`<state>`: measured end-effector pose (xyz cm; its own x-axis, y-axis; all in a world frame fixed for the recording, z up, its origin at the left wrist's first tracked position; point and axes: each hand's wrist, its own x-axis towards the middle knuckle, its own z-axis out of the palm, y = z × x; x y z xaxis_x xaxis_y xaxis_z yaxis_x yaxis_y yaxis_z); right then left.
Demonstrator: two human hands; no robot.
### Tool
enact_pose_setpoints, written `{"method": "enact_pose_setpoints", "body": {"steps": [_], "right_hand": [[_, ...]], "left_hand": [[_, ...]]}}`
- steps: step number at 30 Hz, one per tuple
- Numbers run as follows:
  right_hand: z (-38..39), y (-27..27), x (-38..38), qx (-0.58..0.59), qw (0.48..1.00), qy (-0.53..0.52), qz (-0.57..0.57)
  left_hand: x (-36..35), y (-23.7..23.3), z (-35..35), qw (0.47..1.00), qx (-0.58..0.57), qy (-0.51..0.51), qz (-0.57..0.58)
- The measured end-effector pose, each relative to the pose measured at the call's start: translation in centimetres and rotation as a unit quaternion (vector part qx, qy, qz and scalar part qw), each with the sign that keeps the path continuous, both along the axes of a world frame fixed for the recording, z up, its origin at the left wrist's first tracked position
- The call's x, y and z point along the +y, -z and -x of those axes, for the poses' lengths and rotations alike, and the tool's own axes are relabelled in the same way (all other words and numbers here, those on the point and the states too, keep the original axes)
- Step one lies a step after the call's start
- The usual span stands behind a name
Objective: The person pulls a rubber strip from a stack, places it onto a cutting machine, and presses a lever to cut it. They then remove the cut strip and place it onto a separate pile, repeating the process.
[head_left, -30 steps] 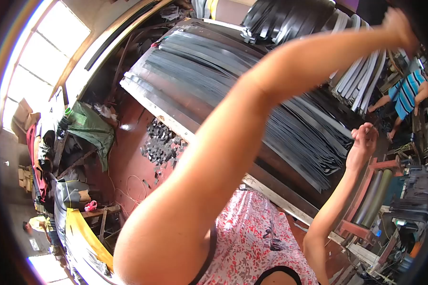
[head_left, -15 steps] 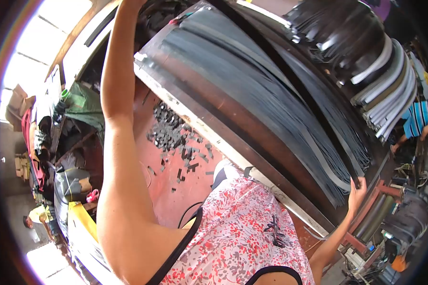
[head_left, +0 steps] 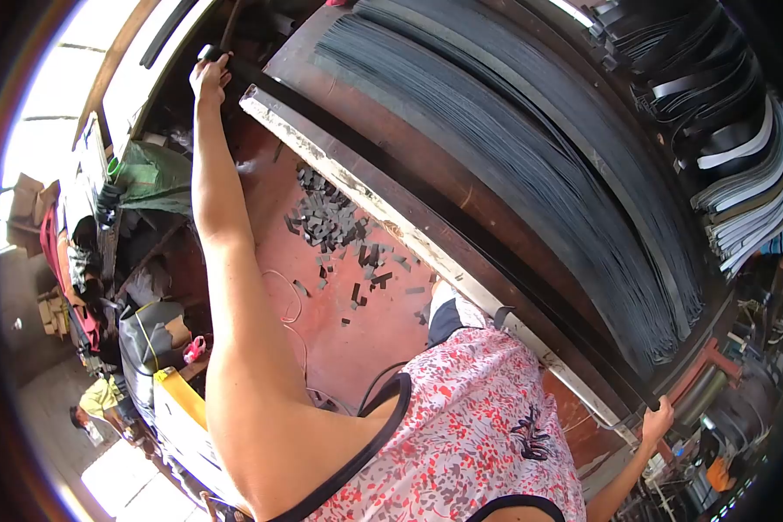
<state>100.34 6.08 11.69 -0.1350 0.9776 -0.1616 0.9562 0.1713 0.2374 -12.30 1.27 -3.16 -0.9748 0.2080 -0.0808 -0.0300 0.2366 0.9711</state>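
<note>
A long black strip (head_left: 348,135), which looks like rubber or leather, stretches between my two hands along the near side of the table (head_left: 383,217). At the upper left, my left hand (head_left: 210,80) is closed around one end, beyond the table's corner. The other end is pinched in my right hand (head_left: 658,421), just past the table's lower right corner. Behind the held strip, a wide layered pile of long dark grey strips (head_left: 496,130) lies on the tabletop. The fingertips of both hands are partly hidden.
Small black offcuts (head_left: 331,217) are scattered on the red floor. More strips, grey and white (head_left: 748,200), hang over the table's far side. A machine with a roller (head_left: 703,393) stands at the right. At the lower left is another person (head_left: 104,400).
The black strip has come down from diagonally across the pile to the table's near side. My left hand has come into view, and my right hand has moved lower, nearer my body.
</note>
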Motion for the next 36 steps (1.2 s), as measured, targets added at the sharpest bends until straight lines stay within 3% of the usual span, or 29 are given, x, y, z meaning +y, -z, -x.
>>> {"method": "enact_pose_setpoints", "body": {"steps": [10, 13, 23, 24, 25, 26, 27, 28, 29, 31, 33, 36], "right_hand": [[3.6, 3.8, -2.5, -0.107, 0.987, 0.049, 0.109], [4.4, 4.6, -2.3, -0.134, 0.976, 0.094, 0.14], [6.0, 6.8, -1.1, -0.143, 0.973, 0.079, 0.164], [7.9, 6.4, -0.7, -0.149, 0.968, 0.104, 0.171], [9.0, 6.2, -0.6, -0.155, 0.963, 0.13, 0.178], [7.7, 6.7, -0.6, -0.154, 0.962, 0.13, 0.182], [6.7, 7.2, -0.7, -0.14, 0.965, 0.123, 0.184], [6.0, 7.6, -0.8, -0.126, 0.967, 0.117, 0.186], [5.8, 7.8, -0.7, -0.125, 0.967, 0.12, 0.188], [5.9, 8.0, -0.6, -0.126, 0.964, 0.133, 0.193], [5.5, 8.2, -0.3, -0.131, 0.96, 0.14, 0.202], [4.5, 8.9, -0.1, -0.12, 0.959, 0.145, 0.211]], "left_hand": [[-0.3, 12.7, 4.8, 0.998, -0.062, -0.003, 0.007], [-0.7, 14.0, 5.4, 0.997, -0.082, 0.001, 0.014], [-1.7, 16.2, 7.8, 0.996, -0.054, 0.002, 0.065], [-1.8, 16.3, 7.9, 0.992, -0.016, -0.003, 0.123], [-2.0, 16.5, 7.8, 0.976, 0.07, -0.002, 0.207], [-2.0, 15.3, 6.0, 0.925, 0.208, 0.047, 0.314], [-1.7, 13.0, 4.0, 0.843, 0.339, 0.095, 0.408], [-1.5, 11.6, 2.9, 0.803, 0.384, 0.207, 0.407], [-1.2, 10.2, 1.5, 0.75, 0.423, 0.316, 0.399], [-0.5, 7.6, -2.9, 0.645, 0.44, 0.437, 0.447], [-0.4, 7.9, -4.2, 0.575, 0.477, 0.48, 0.46], [-0.7, 8.9, -3.7, 0.553, 0.477, 0.49, 0.476]]}}
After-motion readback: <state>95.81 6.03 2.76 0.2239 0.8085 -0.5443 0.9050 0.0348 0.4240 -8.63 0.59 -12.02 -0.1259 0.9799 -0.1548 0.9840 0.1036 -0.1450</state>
